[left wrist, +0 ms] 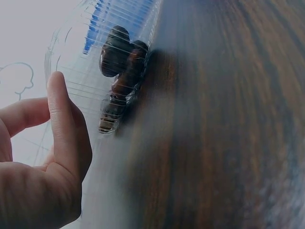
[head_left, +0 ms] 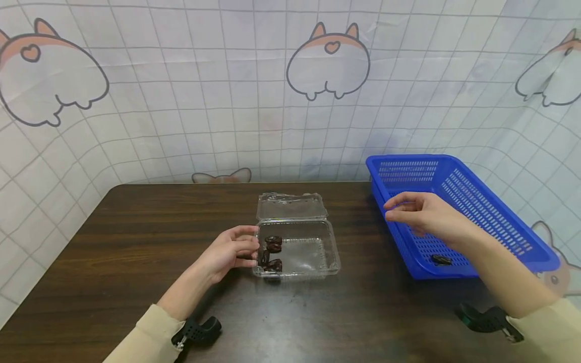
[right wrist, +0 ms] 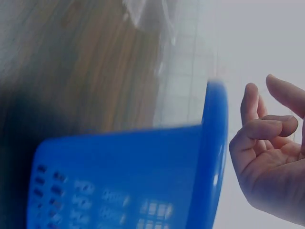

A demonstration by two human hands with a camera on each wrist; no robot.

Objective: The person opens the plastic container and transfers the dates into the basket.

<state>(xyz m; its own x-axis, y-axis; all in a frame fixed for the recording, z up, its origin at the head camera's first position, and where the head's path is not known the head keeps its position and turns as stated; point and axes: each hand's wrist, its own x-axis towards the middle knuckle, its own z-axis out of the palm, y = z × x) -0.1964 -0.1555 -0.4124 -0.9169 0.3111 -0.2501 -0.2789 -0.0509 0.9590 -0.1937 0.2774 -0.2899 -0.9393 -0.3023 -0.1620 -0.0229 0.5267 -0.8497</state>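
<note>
My left hand [head_left: 230, 252] is at the left side of a clear plastic clamshell box [head_left: 301, 257], fingertips right at its wall and rim. The box stands with its lid folded back. Several dark, wrinkled dates [head_left: 273, 241] lie along its left side; through the wall, the left wrist view shows the dates [left wrist: 114, 52] bunched low. My right hand [head_left: 431, 217] hovers above the left rim of a blue plastic basket [head_left: 395, 247], fingers loosely curved, nothing between them. A single date [head_left: 441, 259] lies on the basket floor. In the right wrist view the hand [right wrist: 271, 152] shows beside the basket rim.
The box and basket stand on a dark wood-grain table [head_left: 150, 227], the basket at the right. Behind the table hangs a white checked cloth [head_left: 254, 126] with cartoon dog prints. Black bands with devices [head_left: 197, 330] sit on both wrists.
</note>
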